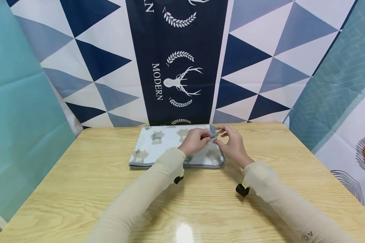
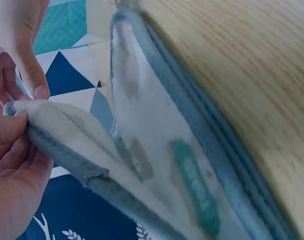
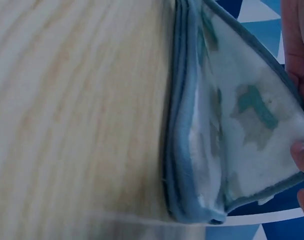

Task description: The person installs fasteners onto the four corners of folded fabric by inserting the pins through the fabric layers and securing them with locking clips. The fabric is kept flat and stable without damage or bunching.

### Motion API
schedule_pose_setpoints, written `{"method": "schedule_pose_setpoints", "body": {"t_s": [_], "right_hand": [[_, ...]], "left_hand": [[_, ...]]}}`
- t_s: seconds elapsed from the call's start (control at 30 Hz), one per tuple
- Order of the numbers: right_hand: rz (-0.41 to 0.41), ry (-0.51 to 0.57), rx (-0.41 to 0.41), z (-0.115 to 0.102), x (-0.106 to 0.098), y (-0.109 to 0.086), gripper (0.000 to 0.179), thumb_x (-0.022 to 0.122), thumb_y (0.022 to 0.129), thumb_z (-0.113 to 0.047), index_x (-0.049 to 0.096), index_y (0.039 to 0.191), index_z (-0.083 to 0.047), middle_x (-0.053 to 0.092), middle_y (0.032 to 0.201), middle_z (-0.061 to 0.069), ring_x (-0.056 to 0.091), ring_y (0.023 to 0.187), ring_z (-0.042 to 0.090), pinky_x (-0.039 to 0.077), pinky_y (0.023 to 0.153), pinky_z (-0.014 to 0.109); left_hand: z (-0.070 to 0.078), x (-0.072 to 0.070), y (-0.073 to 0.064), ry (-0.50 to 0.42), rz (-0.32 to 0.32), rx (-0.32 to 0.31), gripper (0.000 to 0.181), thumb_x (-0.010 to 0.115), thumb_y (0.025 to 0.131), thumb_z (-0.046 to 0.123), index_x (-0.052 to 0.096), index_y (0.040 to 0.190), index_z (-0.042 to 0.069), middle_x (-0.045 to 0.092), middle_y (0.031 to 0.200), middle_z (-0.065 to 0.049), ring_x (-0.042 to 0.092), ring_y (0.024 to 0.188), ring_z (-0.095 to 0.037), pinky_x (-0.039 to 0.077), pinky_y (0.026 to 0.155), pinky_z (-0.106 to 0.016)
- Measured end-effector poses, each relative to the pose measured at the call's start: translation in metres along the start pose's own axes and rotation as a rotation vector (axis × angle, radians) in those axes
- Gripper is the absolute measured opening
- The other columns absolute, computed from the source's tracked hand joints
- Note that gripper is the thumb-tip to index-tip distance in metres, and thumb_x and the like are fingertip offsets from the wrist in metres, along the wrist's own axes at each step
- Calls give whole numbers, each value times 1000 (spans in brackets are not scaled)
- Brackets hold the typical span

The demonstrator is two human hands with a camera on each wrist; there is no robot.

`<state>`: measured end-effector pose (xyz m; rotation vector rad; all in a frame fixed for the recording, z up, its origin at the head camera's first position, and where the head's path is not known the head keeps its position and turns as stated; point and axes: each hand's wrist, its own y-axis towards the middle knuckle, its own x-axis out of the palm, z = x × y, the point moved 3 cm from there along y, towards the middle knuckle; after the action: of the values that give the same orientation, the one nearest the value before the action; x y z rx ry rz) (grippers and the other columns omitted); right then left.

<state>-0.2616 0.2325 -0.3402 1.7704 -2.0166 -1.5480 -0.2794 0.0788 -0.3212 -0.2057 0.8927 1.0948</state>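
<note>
A folded baby blanket (image 1: 152, 148), white with printed bears and blue-grey edging, lies at the far side of the table. My left hand (image 1: 196, 140) pinches its upper layer at the far right corner, thumb on the edging. In the left wrist view that layer is lifted, and the blanket's other layers (image 2: 157, 120) spread out below it. My right hand (image 1: 232, 143) is at the same corner, thumb and fingers apart, with its thumb (image 2: 37, 85) right beside the raised edge. The right wrist view shows the lifted layer (image 3: 262, 125) standing up from the stack.
The light wood table (image 1: 79, 189) extends around the blanket and toward me. Behind it hangs a patterned cloth (image 1: 182, 50) with triangles and a deer head. A teal sheet (image 1: 24, 118) hangs at the left, and another patterned sheet (image 1: 346, 135) at the right.
</note>
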Motion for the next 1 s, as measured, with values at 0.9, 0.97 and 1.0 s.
{"method": "schedule_pose_setpoints", "body": {"t_s": [0.9, 0.97, 1.0], "right_hand": [[-121, -119, -216, 8, -1, -3, 21, 76, 73, 8, 75, 87, -7, 72, 86, 6, 65, 85, 20, 55, 76, 37], [-130, -115, -231, 8, 1, -2, 22, 76, 74, 7, 76, 90, -7, 73, 88, 7, 65, 85, 21, 55, 74, 37], [-136, -113, -235, 8, 2, -1, 22, 76, 74, 7, 76, 91, -7, 73, 88, 7, 65, 85, 21, 55, 73, 37]], "left_hand": [[-28, -87, -120, 260, -232, 108, 14, 62, 91, 4, 72, 100, 4, 74, 96, -10, 69, 85, -16, 55, 77, -24], [-34, -90, -137, 287, -302, 136, 12, 64, 89, 3, 72, 97, 4, 74, 93, -8, 67, 82, -13, 55, 75, -23], [-36, -90, -145, 302, -334, 156, 10, 65, 88, 3, 73, 95, 5, 74, 91, -7, 66, 80, -12, 54, 73, -22]]}}
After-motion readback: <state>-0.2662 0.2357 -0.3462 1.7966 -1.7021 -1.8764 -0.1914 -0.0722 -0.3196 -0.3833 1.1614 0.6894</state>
